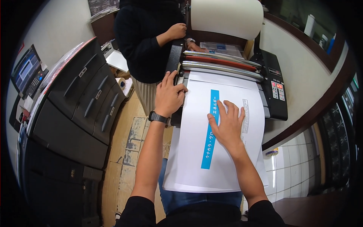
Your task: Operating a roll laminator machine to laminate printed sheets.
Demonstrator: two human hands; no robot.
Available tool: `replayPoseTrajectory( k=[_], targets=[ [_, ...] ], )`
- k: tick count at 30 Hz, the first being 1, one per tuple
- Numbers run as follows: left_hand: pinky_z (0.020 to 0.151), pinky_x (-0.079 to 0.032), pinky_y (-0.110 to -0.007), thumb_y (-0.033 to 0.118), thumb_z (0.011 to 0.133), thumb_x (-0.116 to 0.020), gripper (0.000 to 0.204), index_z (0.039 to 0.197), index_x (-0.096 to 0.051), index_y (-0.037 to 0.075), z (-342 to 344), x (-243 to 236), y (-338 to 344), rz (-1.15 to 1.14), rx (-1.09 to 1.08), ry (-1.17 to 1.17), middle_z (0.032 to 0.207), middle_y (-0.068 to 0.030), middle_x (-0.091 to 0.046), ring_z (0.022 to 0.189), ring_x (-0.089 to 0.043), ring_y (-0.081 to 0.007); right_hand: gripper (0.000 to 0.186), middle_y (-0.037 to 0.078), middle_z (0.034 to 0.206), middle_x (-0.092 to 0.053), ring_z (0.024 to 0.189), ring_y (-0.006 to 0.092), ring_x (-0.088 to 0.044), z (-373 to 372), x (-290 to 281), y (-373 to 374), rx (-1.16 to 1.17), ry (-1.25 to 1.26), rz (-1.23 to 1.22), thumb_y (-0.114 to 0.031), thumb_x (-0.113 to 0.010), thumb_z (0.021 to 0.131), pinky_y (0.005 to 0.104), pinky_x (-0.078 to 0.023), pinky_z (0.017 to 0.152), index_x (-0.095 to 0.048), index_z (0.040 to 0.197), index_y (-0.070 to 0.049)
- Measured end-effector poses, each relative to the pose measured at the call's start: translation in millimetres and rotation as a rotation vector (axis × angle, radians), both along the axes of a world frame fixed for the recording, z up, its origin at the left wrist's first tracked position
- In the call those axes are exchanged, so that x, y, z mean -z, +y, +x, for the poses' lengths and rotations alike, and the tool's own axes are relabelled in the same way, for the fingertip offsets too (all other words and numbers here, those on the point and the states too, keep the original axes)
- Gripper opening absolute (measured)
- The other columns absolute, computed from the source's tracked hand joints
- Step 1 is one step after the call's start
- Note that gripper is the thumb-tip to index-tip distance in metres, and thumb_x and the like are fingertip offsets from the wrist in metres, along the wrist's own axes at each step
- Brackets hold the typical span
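A stack of large white sheets (pixel 193 151) lies in front of a roll laminator, its far end close to the metal rollers (pixel 223 65). The top sheet carries a blue printed strip (pixel 207 151) and a small text box (pixel 245 113). My right hand (pixel 228 125) rests flat on that sheet, fingers spread, just right of the strip. On the laminator's black left side frame (pixel 175 60), my left hand (pixel 169 96) lies with its fingers stretched forward and its thumb beside the sheet's left edge. Neither hand appears to grip anything.
Across the laminator stands a person in dark clothes (pixel 140 41), one hand (pixel 196 47) behind the rollers. Above hangs a wide white roll (pixel 227 17). The control panel (pixel 278 89) is lit at the right. A large dark printer (pixel 68 109) stands left; a low wall (pixel 298 125) runs right.
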State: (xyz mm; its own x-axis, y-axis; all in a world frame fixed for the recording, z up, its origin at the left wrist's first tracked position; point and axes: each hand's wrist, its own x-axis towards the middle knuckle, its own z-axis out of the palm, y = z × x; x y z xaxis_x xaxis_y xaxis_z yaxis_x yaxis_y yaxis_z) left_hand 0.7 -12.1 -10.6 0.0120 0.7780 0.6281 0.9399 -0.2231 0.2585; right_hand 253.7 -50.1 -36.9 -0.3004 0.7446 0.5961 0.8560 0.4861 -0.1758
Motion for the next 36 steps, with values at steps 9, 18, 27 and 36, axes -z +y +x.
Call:
replayPoseTrajectory(
  k=[9,18,27,36],
  targets=[
    [0.115,-0.034,-0.050,0.018,0.089,-0.065,0.017,0.096,-0.079,0.022,2.0,1.2,1.1,0.017,-0.017,0.018,0.154,-0.0138,-0.049,0.149,-0.037,-0.0365,0.059,0.020,0.138,-0.052,0.138,0.0340,-0.040,1.4,-0.6,1.9,-0.014,-0.004,-0.003,-0.046,-0.060,0.099,0.0688,-0.014,0.117,-0.061,0.138,-0.001],
    [0.116,-0.034,-0.049,0.015,0.088,-0.061,0.022,0.099,-0.079,0.023,0.4,1.3,0.7,-0.007,-0.004,0.012,0.158,-0.0145,-0.046,0.152,-0.033,-0.0364,0.059,0.020,0.138,-0.052,0.138,0.0342,-0.040,1.8,-0.8,2.7,-0.010,-0.013,-0.003,-0.047,-0.059,0.100,0.0693,-0.015,0.116,-0.060,0.137,-0.001],
    [0.116,-0.034,-0.050,0.015,0.088,-0.061,0.022,0.097,-0.080,0.022,-0.3,0.6,-0.3,-0.002,0.000,0.001,0.157,-0.0153,-0.046,0.152,-0.034,-0.0365,0.061,0.021,0.138,-0.052,0.139,0.0341,-0.039,0.8,-7.9,5.5,-0.011,-0.006,-0.066,-0.051,-0.055,0.101,0.0689,-0.014,0.117,-0.061,0.137,-0.002],
    [0.116,-0.033,-0.050,0.015,0.088,-0.062,0.022,0.099,-0.080,0.022,0.2,0.6,-0.6,-0.002,0.000,0.003,0.157,-0.0148,-0.047,0.152,-0.034,-0.0363,0.061,0.020,0.138,-0.053,0.139,0.0335,-0.040,1.0,-9.5,13.6,-0.014,0.002,-0.089,-0.050,-0.054,0.101,0.0689,-0.014,0.117,-0.061,0.137,-0.001]
  ],
)
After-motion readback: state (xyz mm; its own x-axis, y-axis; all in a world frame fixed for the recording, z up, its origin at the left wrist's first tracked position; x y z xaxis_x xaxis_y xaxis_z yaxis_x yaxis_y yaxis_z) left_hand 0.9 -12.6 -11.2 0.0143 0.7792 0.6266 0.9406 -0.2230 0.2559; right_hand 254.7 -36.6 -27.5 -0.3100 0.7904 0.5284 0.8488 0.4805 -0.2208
